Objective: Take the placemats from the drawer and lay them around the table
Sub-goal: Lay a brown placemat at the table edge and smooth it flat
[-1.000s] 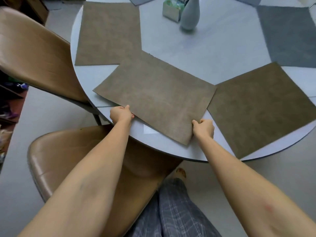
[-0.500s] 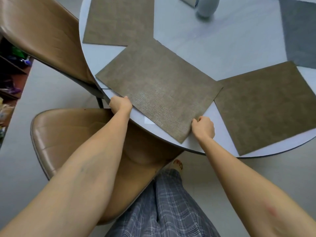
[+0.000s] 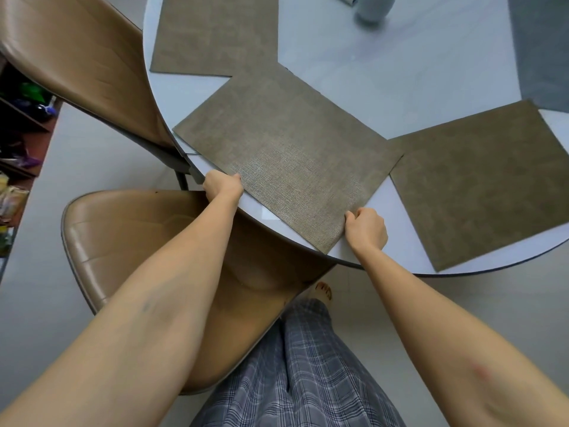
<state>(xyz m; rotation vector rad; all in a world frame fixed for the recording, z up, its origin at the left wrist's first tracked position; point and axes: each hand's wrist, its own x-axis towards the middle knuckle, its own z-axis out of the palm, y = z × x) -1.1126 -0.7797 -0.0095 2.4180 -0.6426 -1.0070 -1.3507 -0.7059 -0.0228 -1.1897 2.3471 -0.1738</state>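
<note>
Flat rectangular olive-brown woven placemat (image 3: 286, 155) lies mid-frame on round pale-grey table (image 3: 385, 97), near corner close to table rim. Left hand (image 3: 224, 186) curled on its lower-left edge, thumb on top, pinching. Right hand (image 3: 366, 228) curled at lower-right edge; actual pinch hard to confirm. Two matching brown mats (image 3: 215, 32) upper left and (image 3: 480, 183) right, nearly touching it. Mat looks thin, light, semi-stiff, likely slides easily on smooth top; best held at near-edge corners.
</note>
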